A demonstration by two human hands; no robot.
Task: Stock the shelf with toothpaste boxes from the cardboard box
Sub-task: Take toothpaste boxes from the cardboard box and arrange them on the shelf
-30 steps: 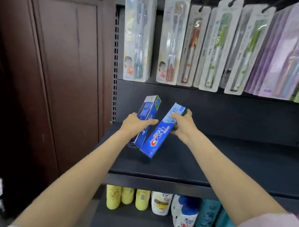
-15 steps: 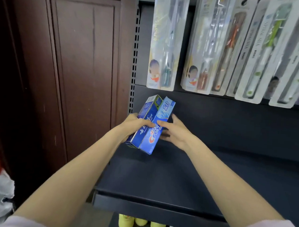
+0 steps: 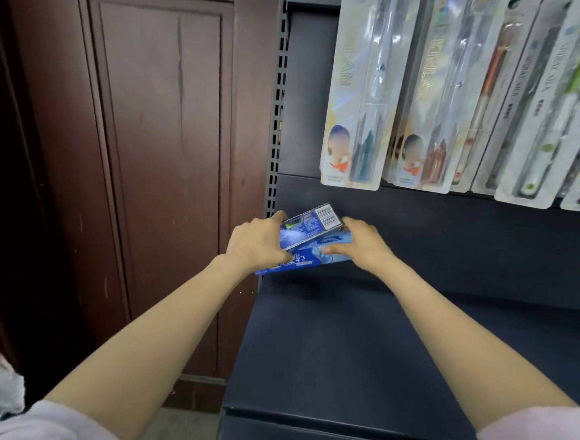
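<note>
Dark shelf (image 3: 343, 338) | left hand (image 3: 254, 245), right hand (image 3: 364, 246) grip two toothpaste boxes (image 3: 309, 240) at back-left corner

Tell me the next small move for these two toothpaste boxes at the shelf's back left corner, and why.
Probably lower both boxes flat and slide them against the back panel. The left hand grips the upper toothpaste box, the right hand holds the Crest box beneath it; both sit tilted, and the Crest box's left end pokes past the dark shelf edge.
</note>
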